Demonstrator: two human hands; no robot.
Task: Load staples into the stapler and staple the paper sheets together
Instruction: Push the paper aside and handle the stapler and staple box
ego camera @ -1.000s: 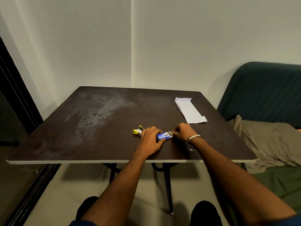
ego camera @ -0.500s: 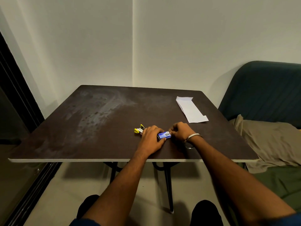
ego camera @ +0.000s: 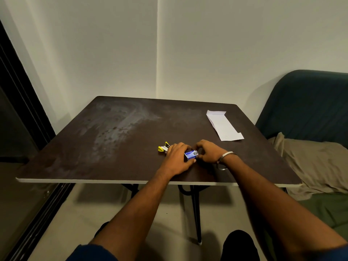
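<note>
A small blue staple box (ego camera: 191,154) lies near the front of the dark table (ego camera: 116,147). My left hand (ego camera: 176,158) curls over the box's left end and grips it. My right hand (ego camera: 210,151), with a metal bangle on the wrist, pinches the box's right end. A small yellow and silver stapler (ego camera: 163,147) peeks out just left of my left hand, partly hidden by it. Folded white paper sheets (ego camera: 224,126) lie at the table's far right.
A dark teal sofa (ego camera: 308,106) with a tan cloth (ego camera: 316,162) stands right of the table. White walls meet in a corner behind it. A dark door frame (ego camera: 20,113) runs along the left. My knees show below the table edge.
Both hands have closed in tighter on the staple box; my right hand's fingers slid left onto its end. The stapler and paper have not moved.
</note>
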